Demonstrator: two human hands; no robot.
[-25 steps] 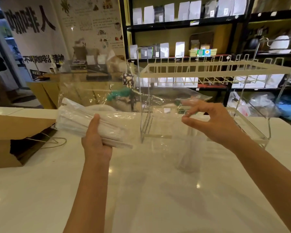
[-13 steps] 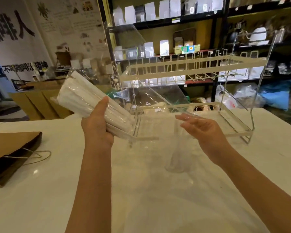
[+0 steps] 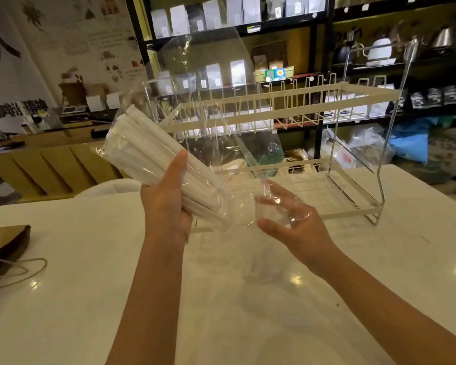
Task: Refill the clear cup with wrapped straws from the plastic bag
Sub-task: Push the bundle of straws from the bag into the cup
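My left hand grips a bundle of white paper-wrapped straws inside a clear plastic bag. The bundle is tilted, its far end up to the left and its near end down to the right. The bag's loose clear film rises behind it and drapes over the fingers of my right hand. That hand is at the bag's mouth with thumb and fingers apart, and I see no straw in it. The clear cup stands upright on the white table, just below both hands, faint and seemingly without straws.
A white two-tier wire rack stands on the table right behind the hands. A brown paper bag with string handles lies at the left edge. Shelves of packets and kettles fill the background.
The left hand has lifted the straw bundle and tilted it more steeply. The right hand has let go of its pinch on the bag's mouth and now sits lower with its fingers spread.
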